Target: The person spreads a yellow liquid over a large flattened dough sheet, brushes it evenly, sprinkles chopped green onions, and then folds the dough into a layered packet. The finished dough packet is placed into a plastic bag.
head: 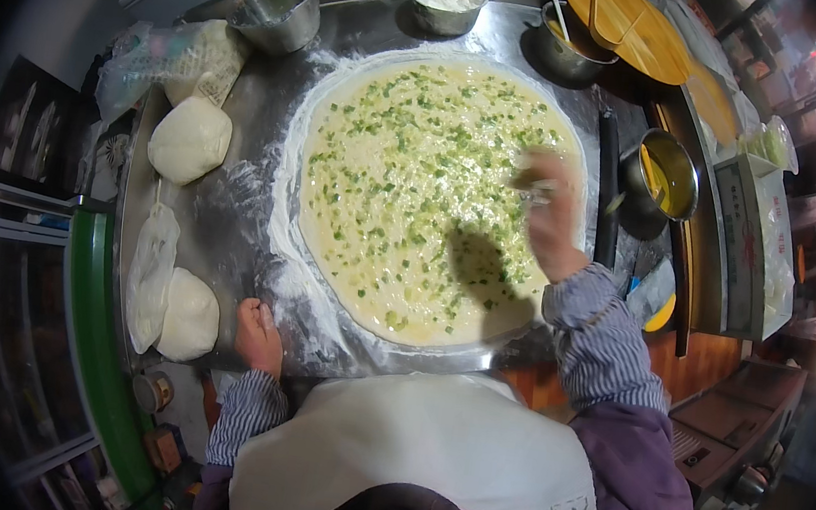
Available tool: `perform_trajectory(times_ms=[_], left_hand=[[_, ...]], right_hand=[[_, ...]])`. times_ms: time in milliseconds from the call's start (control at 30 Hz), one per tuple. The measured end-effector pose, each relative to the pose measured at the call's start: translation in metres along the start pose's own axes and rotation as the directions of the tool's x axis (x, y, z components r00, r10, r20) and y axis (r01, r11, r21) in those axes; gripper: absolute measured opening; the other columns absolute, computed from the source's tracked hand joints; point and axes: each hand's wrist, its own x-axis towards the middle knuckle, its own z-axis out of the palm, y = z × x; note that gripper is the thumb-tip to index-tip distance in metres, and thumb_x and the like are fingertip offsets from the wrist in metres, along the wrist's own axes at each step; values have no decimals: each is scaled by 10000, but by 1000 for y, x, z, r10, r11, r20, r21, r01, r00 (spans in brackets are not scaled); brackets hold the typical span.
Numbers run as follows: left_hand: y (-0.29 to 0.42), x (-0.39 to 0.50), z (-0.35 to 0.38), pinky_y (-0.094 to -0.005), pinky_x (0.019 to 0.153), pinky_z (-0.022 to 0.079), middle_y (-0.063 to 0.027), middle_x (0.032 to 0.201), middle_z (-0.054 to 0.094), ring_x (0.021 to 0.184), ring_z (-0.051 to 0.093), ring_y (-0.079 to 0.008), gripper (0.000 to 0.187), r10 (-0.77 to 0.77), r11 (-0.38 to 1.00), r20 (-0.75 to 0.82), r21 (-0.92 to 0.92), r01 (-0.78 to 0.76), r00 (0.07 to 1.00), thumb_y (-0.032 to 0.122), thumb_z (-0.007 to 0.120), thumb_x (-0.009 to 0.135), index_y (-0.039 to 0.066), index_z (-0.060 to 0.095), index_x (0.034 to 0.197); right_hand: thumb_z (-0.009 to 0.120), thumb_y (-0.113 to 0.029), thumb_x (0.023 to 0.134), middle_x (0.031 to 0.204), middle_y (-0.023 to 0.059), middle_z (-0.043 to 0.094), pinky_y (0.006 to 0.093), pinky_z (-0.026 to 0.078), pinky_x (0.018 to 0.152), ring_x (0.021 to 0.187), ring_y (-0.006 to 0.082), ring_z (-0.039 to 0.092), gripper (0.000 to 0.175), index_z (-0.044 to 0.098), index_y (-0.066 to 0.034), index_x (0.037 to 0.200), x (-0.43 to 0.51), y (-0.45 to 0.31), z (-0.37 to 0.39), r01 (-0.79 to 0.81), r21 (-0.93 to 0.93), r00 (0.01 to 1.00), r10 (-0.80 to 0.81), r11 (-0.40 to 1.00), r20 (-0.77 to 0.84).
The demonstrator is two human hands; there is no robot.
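Observation:
A large round sheet of dough (378, 252) lies on the floured steel worktop (218, 233), glossy and strewn with chopped green scallions. Over the right part of the dough is my right hand (549, 211), blurred by motion; whether its fingers hold anything cannot be told. My left hand (260, 336) rests at the worktop's near edge, left of the dough, fingers curled, with nothing visible in it. Two lumps of pale dough sit along the left side, one farther off (191, 139) and one nearer (191, 315), close to my left hand. A clear plastic bag (151, 278) touches the nearer lump.
At the back stand a metal pot (277, 10), a bowl of flour (446, 2) and a bowl with a spoon (570, 54). To the right are a dark rod (606, 194), a bowl of yellow oil (666, 171), a scraper (652, 294), a round wooden board (645, 29) and a cardboard box (752, 249).

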Motion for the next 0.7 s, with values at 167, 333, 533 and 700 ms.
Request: perform_trajectory(times_ms=[167, 333, 533, 700], left_hand=[[-2, -2, 2, -345, 707, 483, -120, 887, 632, 789, 624, -245, 235, 13, 1000, -36, 7, -12, 999, 234, 532, 936, 63, 531, 1098], [-2, 1, 2, -338, 706, 484, -100, 870, 629, 779, 622, -229, 233, 4, 999, -34, 50, -2, 999, 242, 541, 930, 75, 539, 1093], [-2, 2, 3, -347, 697, 486, -103, 865, 627, 764, 621, -237, 230, 10, 997, -52, 71, -7, 999, 242, 540, 928, 69, 544, 1079], [-3, 2, 5, -347, 694, 483, -109, 860, 623, 753, 617, -239, 216, 11, 997, -50, 72, -8, 999, 221, 532, 930, 58, 539, 1073]], right_hand=[[672, -34, 794, 962, 82, 676, 356, 478, 897, 899, 235, 621, 161, 684, -92, 944, -43, 34, -8, -320, -231, 894, 374, 919, 248], [665, -26, 749, 645, 18, 637, 353, 431, 788, 676, 178, 585, 98, 692, -116, 724, -80, -21, 35, -111, 41, 760, 58, 993, 647], [655, -106, 737, 677, 41, 559, 384, 391, 797, 734, 204, 554, 43, 642, -120, 698, -118, -32, 87, 141, 25, 599, -105, 990, 794], [666, -53, 735, 765, 65, 559, 382, 428, 760, 760, 229, 557, 77, 606, -85, 772, -54, -16, 61, -149, -182, 730, 233, 972, 643]])
